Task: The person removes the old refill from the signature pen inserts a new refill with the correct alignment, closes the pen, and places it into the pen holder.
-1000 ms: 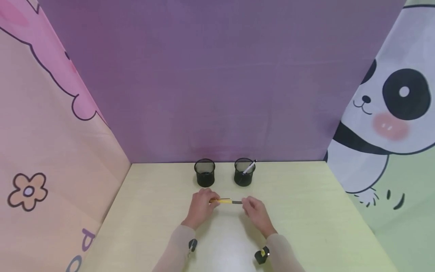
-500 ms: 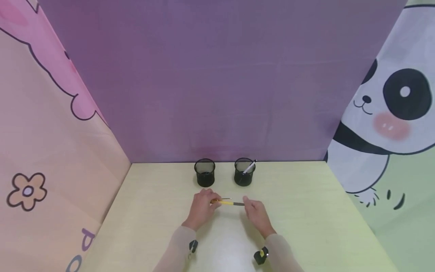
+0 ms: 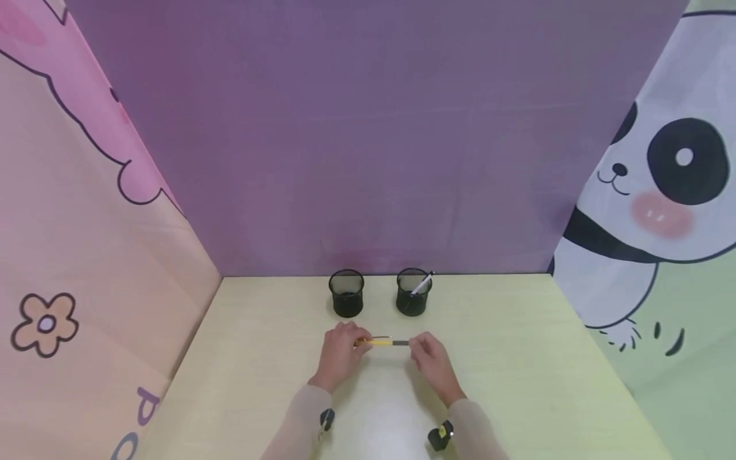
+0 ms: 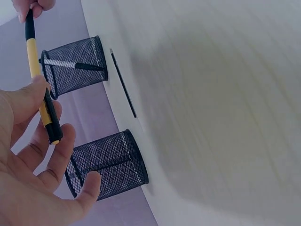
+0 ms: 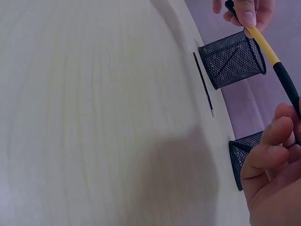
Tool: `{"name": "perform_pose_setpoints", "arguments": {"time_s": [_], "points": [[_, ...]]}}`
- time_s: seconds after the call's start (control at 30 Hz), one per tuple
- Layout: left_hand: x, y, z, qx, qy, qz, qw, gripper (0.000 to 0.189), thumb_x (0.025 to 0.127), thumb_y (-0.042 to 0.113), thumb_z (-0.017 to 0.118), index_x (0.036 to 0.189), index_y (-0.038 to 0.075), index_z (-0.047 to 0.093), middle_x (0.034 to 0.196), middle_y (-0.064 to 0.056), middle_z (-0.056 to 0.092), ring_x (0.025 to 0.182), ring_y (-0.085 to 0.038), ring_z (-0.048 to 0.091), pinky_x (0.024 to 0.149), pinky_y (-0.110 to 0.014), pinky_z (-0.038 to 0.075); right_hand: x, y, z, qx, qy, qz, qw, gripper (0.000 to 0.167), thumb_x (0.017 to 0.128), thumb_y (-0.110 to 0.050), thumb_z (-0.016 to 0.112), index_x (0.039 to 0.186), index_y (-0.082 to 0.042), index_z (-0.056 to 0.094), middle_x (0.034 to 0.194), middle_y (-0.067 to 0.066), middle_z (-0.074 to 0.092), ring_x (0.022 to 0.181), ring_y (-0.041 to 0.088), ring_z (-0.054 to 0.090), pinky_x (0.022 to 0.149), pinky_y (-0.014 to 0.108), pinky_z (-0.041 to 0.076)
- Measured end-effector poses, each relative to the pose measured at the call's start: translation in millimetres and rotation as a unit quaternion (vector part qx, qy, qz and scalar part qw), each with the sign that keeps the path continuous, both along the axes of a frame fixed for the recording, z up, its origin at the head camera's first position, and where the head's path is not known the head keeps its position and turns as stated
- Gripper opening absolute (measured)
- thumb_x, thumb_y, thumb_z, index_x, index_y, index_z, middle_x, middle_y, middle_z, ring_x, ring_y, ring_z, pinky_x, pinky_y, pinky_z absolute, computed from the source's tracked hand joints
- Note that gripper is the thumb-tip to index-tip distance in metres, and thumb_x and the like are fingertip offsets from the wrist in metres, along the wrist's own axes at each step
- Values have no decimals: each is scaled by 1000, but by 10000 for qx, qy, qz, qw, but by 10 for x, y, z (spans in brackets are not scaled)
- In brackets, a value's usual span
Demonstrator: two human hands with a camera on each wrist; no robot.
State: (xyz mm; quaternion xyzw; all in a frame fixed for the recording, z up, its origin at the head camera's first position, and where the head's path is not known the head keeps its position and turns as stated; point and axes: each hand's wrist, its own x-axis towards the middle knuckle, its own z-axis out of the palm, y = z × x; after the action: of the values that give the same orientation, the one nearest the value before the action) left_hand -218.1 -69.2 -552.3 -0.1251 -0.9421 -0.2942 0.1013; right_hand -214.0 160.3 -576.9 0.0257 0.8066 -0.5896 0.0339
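Note:
A yellow and black pen [image 3: 381,343] is held level between the two hands above the table. My left hand [image 3: 340,356] pinches its yellow, clip-end part between thumb and fingers, as the left wrist view shows. At the other end, my right hand [image 3: 435,365] pinches the black grip section; its fingertips partly hide the tip. A thin dark pen refill [image 4: 123,84] lies on the table behind the pen, apart from both hands.
Two black mesh pen cups stand near the back wall. The left cup [image 3: 348,305] has a thin dark stick inside. In the right cup [image 3: 411,306] leans a white and black pen [image 3: 422,283]. Printed cloth walls enclose the table [image 3: 517,358].
The right hand has shifted very slightly left along the pen's black end, and the pen has become a bit more level. The left hand, refill and cups stay nearly where they were.

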Motion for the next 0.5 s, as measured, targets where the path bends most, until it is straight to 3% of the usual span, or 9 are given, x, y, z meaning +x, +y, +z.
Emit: {"name": "perform_pose_setpoints", "arguments": {"time_s": [0.5], "points": [[54,29,21,8,161,-20,9999,8,87,21,81,94,23,79,85,9,67,80,-10,49,84,-38,43,22,-1,49,321,133,58,9994,27,106,-26,55,87,-6,59,73,1,50,72,20,48,67,29,41]]}}
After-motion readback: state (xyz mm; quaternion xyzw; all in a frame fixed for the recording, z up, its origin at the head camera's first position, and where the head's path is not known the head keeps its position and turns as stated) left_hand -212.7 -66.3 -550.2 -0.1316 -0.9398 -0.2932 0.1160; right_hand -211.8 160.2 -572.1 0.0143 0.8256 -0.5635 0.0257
